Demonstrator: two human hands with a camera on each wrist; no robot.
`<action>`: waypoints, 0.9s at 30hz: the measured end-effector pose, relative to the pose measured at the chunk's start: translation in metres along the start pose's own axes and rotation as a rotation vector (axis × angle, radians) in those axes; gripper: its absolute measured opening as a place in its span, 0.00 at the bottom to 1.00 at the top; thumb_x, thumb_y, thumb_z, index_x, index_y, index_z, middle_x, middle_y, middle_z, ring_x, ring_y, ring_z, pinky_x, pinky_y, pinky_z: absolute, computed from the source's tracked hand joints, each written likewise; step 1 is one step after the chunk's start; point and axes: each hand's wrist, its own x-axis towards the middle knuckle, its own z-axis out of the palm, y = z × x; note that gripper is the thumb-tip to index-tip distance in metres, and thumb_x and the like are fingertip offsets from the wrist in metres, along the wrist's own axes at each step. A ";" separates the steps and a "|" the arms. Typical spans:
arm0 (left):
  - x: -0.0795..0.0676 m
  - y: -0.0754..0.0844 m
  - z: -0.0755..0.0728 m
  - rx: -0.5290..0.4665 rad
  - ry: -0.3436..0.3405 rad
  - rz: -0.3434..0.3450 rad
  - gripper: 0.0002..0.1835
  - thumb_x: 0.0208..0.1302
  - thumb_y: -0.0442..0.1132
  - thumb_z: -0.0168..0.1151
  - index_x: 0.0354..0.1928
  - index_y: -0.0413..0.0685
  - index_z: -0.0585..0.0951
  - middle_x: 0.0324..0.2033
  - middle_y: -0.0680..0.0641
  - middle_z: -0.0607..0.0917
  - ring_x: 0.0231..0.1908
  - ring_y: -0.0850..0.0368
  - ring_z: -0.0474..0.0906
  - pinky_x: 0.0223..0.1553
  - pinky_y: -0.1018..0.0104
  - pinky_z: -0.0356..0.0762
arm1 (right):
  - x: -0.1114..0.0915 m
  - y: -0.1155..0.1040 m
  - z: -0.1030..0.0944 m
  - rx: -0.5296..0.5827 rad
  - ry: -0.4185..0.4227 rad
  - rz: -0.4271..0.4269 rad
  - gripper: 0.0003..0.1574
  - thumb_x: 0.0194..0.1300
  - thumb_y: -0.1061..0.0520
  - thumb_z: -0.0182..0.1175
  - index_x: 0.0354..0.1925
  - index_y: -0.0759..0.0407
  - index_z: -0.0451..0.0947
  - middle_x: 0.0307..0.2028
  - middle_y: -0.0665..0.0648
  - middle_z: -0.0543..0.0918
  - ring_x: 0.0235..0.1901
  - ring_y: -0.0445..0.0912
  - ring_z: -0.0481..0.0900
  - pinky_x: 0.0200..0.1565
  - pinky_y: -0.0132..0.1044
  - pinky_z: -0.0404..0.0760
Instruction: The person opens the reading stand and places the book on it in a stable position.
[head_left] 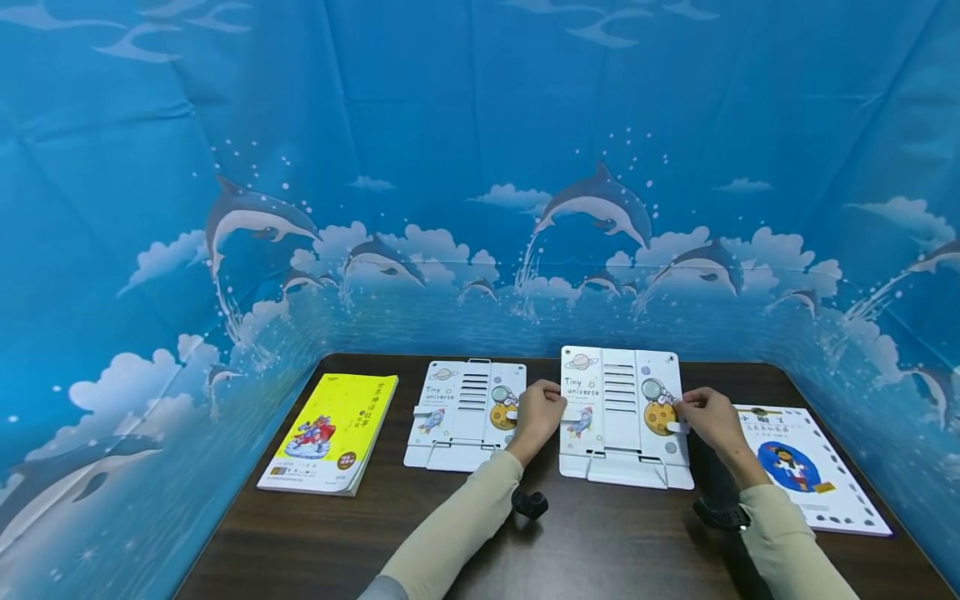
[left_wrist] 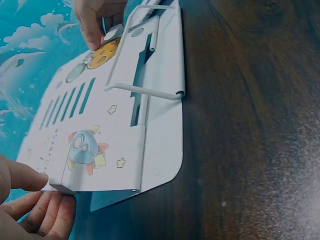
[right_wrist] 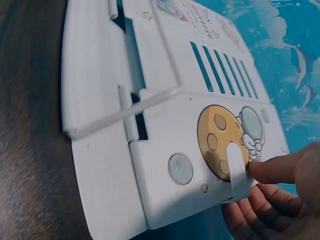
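A white book stand (head_left: pixel 621 433), printed "Tiny universe" with a rocket, an astronaut and a yellow moon, leans upright on the dark table. At its left edge my left hand (head_left: pixel 538 418) pinches it, with the thumb in front and the fingers behind, beside a small white side clip (left_wrist: pixel 61 187). My right hand (head_left: pixel 708 419) grips the opposite edge by the other clip (right_wrist: pixel 237 172) near the moon. A wire page holder (left_wrist: pixel 145 91) sticks out from the stand's lower front. To the left, partly behind my left wrist, stands a matching book stand (head_left: pixel 457 433).
A thick yellow book (head_left: pixel 330 433) lies at the table's left. On the right, partly covered by my right arm, lies a white book (head_left: pixel 825 479) with a blue circle. The dark wooden table (head_left: pixel 600 550) meets a blue dolphin-printed curtain (head_left: pixel 450 167) behind.
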 end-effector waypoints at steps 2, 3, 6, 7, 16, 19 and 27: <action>0.001 0.002 -0.001 -0.026 0.005 0.003 0.08 0.68 0.30 0.69 0.47 0.36 0.88 0.32 0.46 0.89 0.30 0.64 0.79 0.35 0.70 0.78 | -0.002 -0.004 -0.002 0.018 0.022 -0.008 0.24 0.77 0.55 0.60 0.57 0.75 0.74 0.44 0.68 0.79 0.39 0.53 0.78 0.33 0.33 0.77; 0.001 0.004 -0.002 -0.038 0.006 0.009 0.08 0.67 0.30 0.69 0.47 0.36 0.88 0.32 0.46 0.88 0.30 0.65 0.78 0.34 0.71 0.78 | -0.002 -0.005 -0.002 0.031 0.032 -0.015 0.24 0.77 0.55 0.61 0.57 0.75 0.73 0.44 0.67 0.79 0.39 0.52 0.78 0.33 0.33 0.77; 0.001 0.009 -0.006 -0.063 0.005 0.039 0.09 0.66 0.30 0.71 0.47 0.37 0.88 0.32 0.47 0.87 0.30 0.66 0.76 0.34 0.72 0.77 | -0.004 -0.011 -0.005 0.062 0.059 -0.032 0.25 0.76 0.54 0.63 0.59 0.73 0.72 0.44 0.66 0.79 0.40 0.52 0.77 0.32 0.32 0.79; 0.001 0.011 -0.007 -0.073 0.003 0.053 0.09 0.66 0.29 0.71 0.46 0.37 0.88 0.32 0.47 0.87 0.30 0.66 0.76 0.34 0.72 0.77 | -0.005 -0.013 -0.006 0.073 0.064 -0.035 0.25 0.75 0.55 0.64 0.59 0.72 0.71 0.45 0.66 0.79 0.40 0.51 0.77 0.32 0.32 0.80; 0.001 0.015 -0.015 -0.104 -0.009 0.096 0.06 0.67 0.29 0.71 0.45 0.39 0.87 0.34 0.47 0.85 0.32 0.67 0.76 0.36 0.74 0.76 | -0.014 -0.020 -0.013 0.133 0.080 -0.054 0.23 0.74 0.55 0.67 0.56 0.68 0.71 0.47 0.63 0.78 0.44 0.51 0.78 0.35 0.28 0.85; 0.002 0.015 -0.017 -0.105 -0.025 0.098 0.06 0.68 0.31 0.71 0.45 0.40 0.87 0.36 0.48 0.86 0.33 0.67 0.77 0.37 0.74 0.77 | -0.017 -0.020 -0.015 0.136 0.081 -0.050 0.23 0.74 0.54 0.67 0.55 0.68 0.71 0.47 0.64 0.78 0.46 0.53 0.78 0.36 0.28 0.85; 0.004 0.017 -0.019 -0.088 -0.051 0.124 0.11 0.67 0.30 0.72 0.49 0.43 0.85 0.35 0.50 0.86 0.32 0.68 0.76 0.37 0.75 0.76 | -0.025 -0.021 -0.014 0.140 0.093 -0.064 0.21 0.75 0.54 0.66 0.54 0.67 0.72 0.49 0.64 0.78 0.47 0.55 0.80 0.37 0.28 0.85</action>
